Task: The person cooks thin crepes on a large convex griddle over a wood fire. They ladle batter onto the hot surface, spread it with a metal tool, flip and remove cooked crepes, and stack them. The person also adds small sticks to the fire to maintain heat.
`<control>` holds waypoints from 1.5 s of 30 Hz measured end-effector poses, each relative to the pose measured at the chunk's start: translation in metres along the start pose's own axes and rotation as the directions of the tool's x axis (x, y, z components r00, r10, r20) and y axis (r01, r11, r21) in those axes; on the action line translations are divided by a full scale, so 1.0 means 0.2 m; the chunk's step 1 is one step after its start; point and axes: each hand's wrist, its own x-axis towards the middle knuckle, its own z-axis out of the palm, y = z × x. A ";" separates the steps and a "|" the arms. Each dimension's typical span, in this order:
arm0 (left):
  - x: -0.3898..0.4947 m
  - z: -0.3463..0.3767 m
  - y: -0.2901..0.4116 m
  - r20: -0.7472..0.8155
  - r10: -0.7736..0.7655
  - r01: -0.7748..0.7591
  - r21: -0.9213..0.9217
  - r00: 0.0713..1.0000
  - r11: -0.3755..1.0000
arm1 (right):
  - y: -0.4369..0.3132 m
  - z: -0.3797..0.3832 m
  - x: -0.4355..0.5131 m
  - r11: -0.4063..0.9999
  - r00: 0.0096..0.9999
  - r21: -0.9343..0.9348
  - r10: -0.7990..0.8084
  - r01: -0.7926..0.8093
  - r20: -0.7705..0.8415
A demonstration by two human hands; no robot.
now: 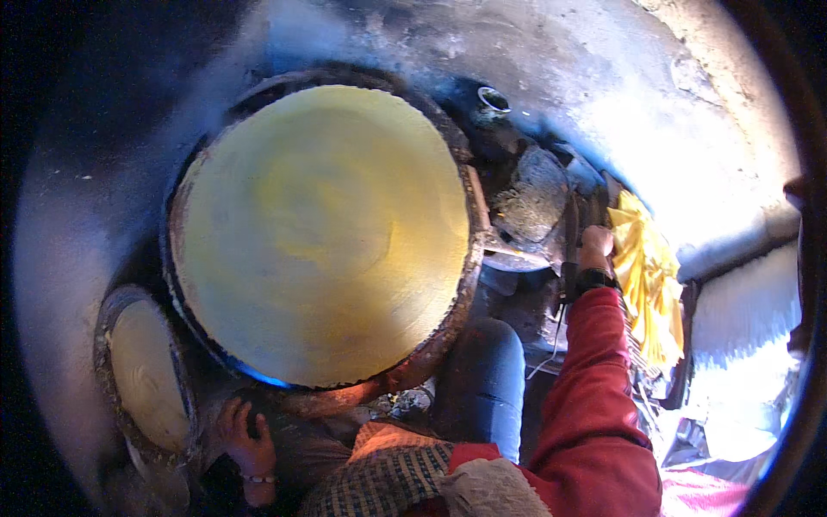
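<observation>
A large round griddle thinly coated with yellowish batter [323, 239] lies before me on a dark stove. My left hand [247, 434] is low on the left, its fingers apart and curved, with nothing seen in it, between the griddle's near rim and a round vessel [148, 375] of pale content. My right hand [596, 240] reaches out to the right, fingers curled, beside a bundle of yellow cloth or plastic [646, 284]; whether it holds anything cannot be made out.
A small round-mouthed pot [494, 100] stands at the back, near the smoke-darkened wall [549, 45]. A rough grey lump [530, 197] lies right of the griddle. My knee [481, 388] is close to the griddle's near right edge.
</observation>
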 end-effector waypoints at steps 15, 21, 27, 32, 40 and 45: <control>0.03 -0.02 0.00 0.059 -0.040 0.041 -0.014 0.997 0.999 | -0.17 -0.09 0.09 0.847 0.874 0.329 0.473 -0.417 -0.109; 0.38 -0.37 0.05 0.062 0.124 -0.116 -0.126 0.990 0.985 | -0.92 -0.39 0.55 0.691 0.969 0.723 -0.183 0.007 0.166; 0.99 -0.62 0.03 -0.061 0.240 -0.247 -0.146 0.969 0.958 | -1.76 -0.28 0.66 0.632 0.710 0.684 -0.664 0.365 0.235; 1.34 -0.51 -0.04 -0.022 0.206 -0.200 -0.363 0.978 0.910 | -2.00 -0.19 0.59 0.708 0.684 0.635 -0.629 0.310 0.368; 1.96 -0.25 -0.09 0.055 0.185 -0.157 -0.325 0.981 0.933 | -1.97 -0.26 0.51 0.622 0.646 0.644 -0.721 0.446 0.249; 2.18 -0.19 -0.14 0.090 0.119 -0.104 -0.158 0.989 0.982 | -1.85 -0.67 0.17 0.475 0.614 0.613 -0.789 0.631 -0.020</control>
